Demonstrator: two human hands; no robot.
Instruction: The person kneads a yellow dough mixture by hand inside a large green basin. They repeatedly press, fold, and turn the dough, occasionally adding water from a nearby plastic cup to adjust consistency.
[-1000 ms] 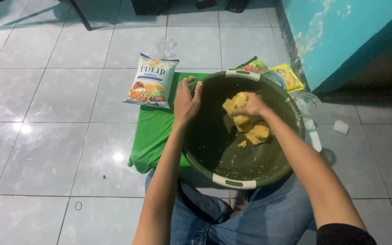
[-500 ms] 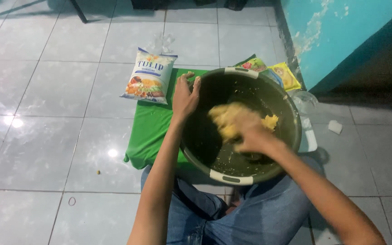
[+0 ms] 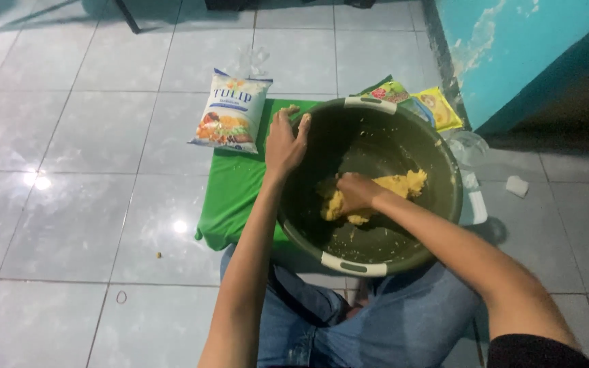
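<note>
Yellow dough [image 3: 383,191] sits low in a big dark-green basin [image 3: 444,204] at the middle of the frame, slightly right of centre, with crumbs stuck over the bowl's inner wall. The right hand [image 3: 356,193] is pushed down into the lump, knuckles up and fingers curled closed into the soft mass, so it is gripping dough rather than resting on it. The left hand [image 3: 285,140] is clamped over the basin's upper-left rim, fingers wrapped around the edge and thumb on the outside, holding the bowl steady. The basin rests partly on a green cloth [image 3: 233,197] spread on the pale floor tiles [image 3: 69,225], and partly over the person's lap in blue jeans [image 3: 403,327] at the bottom of the frame. To my eye the kneading would go best with the weight coming from the heel of the palm, the lump folded back on itself and turned, and the loose bits on the wall swept into it; the hand on the rim should keep pressing down, since the bowl looks tilted toward the person and could rock. Up and to the left of the basin lies a white bag with a picture of baked goods [image 3: 232,110], and small green and yellow packets [image 3: 417,102] lie at the upper right beside a turquoise wall [image 3: 526,48].
</note>
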